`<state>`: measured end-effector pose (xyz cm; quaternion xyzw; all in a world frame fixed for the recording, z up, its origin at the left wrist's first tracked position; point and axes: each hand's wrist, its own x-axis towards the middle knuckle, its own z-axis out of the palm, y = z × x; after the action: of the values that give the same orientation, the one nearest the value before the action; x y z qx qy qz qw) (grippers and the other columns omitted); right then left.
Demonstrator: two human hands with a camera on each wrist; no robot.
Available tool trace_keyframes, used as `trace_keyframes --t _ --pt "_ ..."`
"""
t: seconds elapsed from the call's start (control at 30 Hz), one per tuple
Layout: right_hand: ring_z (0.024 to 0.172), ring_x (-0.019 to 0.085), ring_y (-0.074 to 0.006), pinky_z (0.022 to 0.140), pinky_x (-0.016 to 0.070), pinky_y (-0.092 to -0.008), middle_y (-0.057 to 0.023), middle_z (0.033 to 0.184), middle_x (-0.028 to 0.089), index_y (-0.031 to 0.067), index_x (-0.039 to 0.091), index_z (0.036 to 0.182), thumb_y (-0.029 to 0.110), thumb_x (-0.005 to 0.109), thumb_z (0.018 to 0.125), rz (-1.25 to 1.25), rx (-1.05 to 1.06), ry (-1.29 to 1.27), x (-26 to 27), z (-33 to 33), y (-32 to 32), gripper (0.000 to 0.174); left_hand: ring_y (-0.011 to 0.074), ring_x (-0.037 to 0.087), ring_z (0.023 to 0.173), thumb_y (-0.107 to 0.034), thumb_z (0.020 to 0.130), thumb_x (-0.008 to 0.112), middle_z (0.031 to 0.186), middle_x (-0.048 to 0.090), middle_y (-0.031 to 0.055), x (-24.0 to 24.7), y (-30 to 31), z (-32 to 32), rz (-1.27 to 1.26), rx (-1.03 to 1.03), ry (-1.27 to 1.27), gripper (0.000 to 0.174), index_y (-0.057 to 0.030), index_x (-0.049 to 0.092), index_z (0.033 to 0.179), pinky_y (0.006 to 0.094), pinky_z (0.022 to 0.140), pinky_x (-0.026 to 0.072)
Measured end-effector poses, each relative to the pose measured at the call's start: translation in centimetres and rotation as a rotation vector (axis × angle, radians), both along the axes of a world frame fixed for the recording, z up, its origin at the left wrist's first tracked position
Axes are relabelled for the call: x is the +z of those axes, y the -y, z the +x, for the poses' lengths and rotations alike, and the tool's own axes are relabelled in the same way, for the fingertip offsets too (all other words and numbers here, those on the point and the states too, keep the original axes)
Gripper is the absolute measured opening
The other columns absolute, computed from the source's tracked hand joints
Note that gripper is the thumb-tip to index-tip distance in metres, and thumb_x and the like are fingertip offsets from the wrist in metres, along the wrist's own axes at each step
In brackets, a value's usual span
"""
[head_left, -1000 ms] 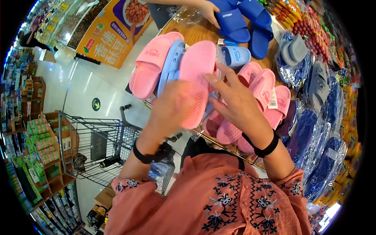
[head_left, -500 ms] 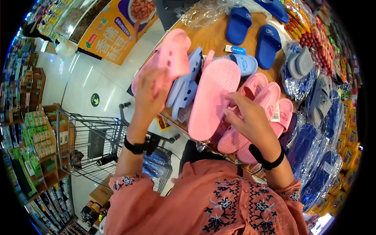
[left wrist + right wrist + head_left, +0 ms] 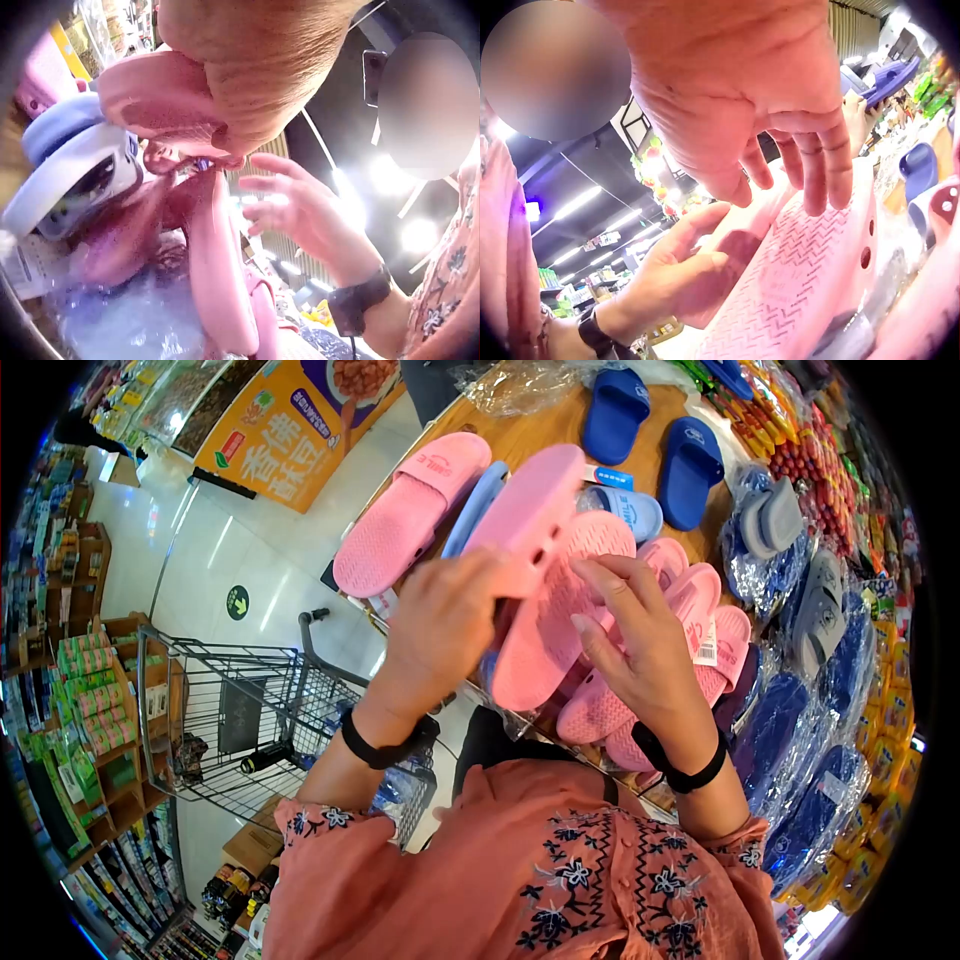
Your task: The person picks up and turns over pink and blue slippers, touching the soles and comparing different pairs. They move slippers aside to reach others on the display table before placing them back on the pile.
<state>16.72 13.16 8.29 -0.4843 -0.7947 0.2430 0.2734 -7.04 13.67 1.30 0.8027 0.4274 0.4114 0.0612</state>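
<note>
In the head view my left hand (image 3: 440,630) grips the heel end of a pink slipper (image 3: 535,505) with holes along its side, tilted up. Beneath and to the right of it another pink slipper (image 3: 555,640) shows its patterned footbed. My right hand (image 3: 645,635) hovers over that second slipper's right edge, thumb and fingers apart; the right wrist view has its fingertips close over the zigzag-textured surface (image 3: 780,277). A further pink slipper (image 3: 410,520) lies at the left table edge, beside a light blue slipper (image 3: 478,500) partly covered by the held one.
More pink slippers (image 3: 690,610), one tagged, lie right of my hands. Dark blue slippers (image 3: 692,470) and a light blue one (image 3: 635,510) sit farther back on the wooden table (image 3: 545,435). Plastic-wrapped slippers (image 3: 780,710) flank the right side. A shopping cart (image 3: 240,710) stands at left.
My left hand has brought a pink slipper from the left side rightward over the other slipper. The right hand has shifted slightly. Another person's hand and the blue slippers it held have left the head view's table.
</note>
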Motion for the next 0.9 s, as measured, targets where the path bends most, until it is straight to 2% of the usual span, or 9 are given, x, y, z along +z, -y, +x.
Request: trace_keyframes --t 0.1,0.17,0.27,0.43,0.53,0.63,0.73,0.83,0.9 --pt "0.111 0.062 -0.0372 0.092 0.0532 -0.0415 -0.0183 0.125 0.06 0.0043 0.062 0.13 0.007 0.069 0.088 -0.016 0.037 0.049 -0.5 0.9 0.4 0.042 0.0246 0.064 0.109 0.001 0.092 0.061 0.127 0.065 0.0136 0.1 -0.7 -2.7 -0.28 0.136 0.167 0.05 -0.0028 0.054 0.141 0.036 0.095 0.0521" --pt "0.112 0.062 -0.0374 0.093 0.0528 -0.0419 -0.0189 0.126 0.06 0.0026 0.062 0.128 0.008 0.069 0.088 -0.01 0.039 0.086 -0.8 1.2 0.8 0.04 0.019 0.064 0.11 0.004 0.09 0.06 0.129 0.064 0.0137 -0.3 -1.6 -4.6 -0.529 0.249 0.416 0.055 -0.0045 0.053 0.144 0.0324 0.09 0.0524" --pt "0.112 0.062 -0.0372 0.094 0.0526 -0.042 -0.0196 0.126 0.061 0.0004 0.062 0.126 0.008 0.069 0.088 -0.002 0.047 0.083 -1.1 1.5 1.1 0.039 0.0171 0.061 0.117 0.0 0.096 0.057 0.136 0.061 0.0135 -0.5 -3.8 -6.6 -0.63 0.228 0.768 0.051 -0.0006 0.049 0.146 0.0294 0.095 0.0511" --pt "0.113 0.062 -0.0379 0.095 0.0524 -0.0419 -0.0196 0.126 0.062 -0.0016 0.062 0.124 0.007 0.069 0.088 -0.05 0.031 0.011 -1.3 1.7 2.2 0.037 0.0165 0.059 0.121 -0.006 0.1 0.055 0.139 0.058 0.011 -0.7 -5.6 -9.0 -0.746 0.069 1.017 0.048 0.0065 0.046 0.145 0.0304 0.102 0.0485" --pt "0.114 0.062 -0.0387 0.096 0.0523 -0.0421 -0.0199 0.126 0.062 -0.0023 0.062 0.122 0.006 0.069 0.088 -0.06 0.046 -0.034 -1.4 1.7 2.6 0.036 0.0163 0.06 0.118 -0.009 0.099 0.057 0.138 0.059 0.0127 -4.9 -6.2 -11.1 -0.855 0.132 0.975 0.046 0.0045 0.051 0.142 0.0285 0.099 0.0494" --pt "0.115 0.062 -0.039 0.096 0.0523 -0.0421 -0.0204 0.126 0.062 -0.003 0.062 0.121 0.006 0.069 0.088 -0.045 0.048 -0.06 -1.6 2.0 3.5 0.035 0.0172 0.06 0.116 -0.011 0.098 0.057 0.134 0.061 0.013 -5.8 -6.3 -12.4 -0.972 0.309 0.529 0.045 0.0041 0.052 0.14 0.031 0.099 0.0481" --pt "0.115 0.062 -0.039 0.097 0.0522 -0.042 -0.0209 0.126 0.062 -0.0032 0.062 0.12 0.005 0.069 0.088 -0.055 0.031 -0.069 -1.4 2.2 4.2 0.034 0.0214 0.062 0.11 -0.011 0.097 0.057 0.126 0.065 0.0153 -7.5 -6.2 -12.8 -0.817 0.335 0.421 0.04 0.0017 0.057 0.134 0.0361 0.097 0.048" --pt "0.114 0.062 -0.0388 0.097 0.052 -0.0416 -0.0211 0.126 0.063 -0.0033 0.063 0.119 0.004 0.068 0.089 -0.068 0.004 -0.099 -1.1 2.7 5.2 0.032 0.0296 0.063 0.104 -0.008 0.093 0.057 0.119 0.066 0.0185 -7.6 -6.4 -11.7 -0.283 0.53 0.081 0.036 -0.0009 0.064 0.127 0.0397 0.096 0.0489" --pt "0.113 0.063 -0.0386 0.097 0.0519 -0.0412 -0.0212 0.125 0.063 -0.0033 0.063 0.118 0.004 0.067 0.089 -0.075 -0.032 -0.113 -0.9 3.4 6.1 0.03 0.0349 0.062 0.102 -0.006 0.089 0.057 0.115 0.067 0.0188 -5.0 -5.9 -10.4 -0.005 0.462 -0.087 0.034 -0.0013 0.066 0.121 0.0427 0.097 0.0484"
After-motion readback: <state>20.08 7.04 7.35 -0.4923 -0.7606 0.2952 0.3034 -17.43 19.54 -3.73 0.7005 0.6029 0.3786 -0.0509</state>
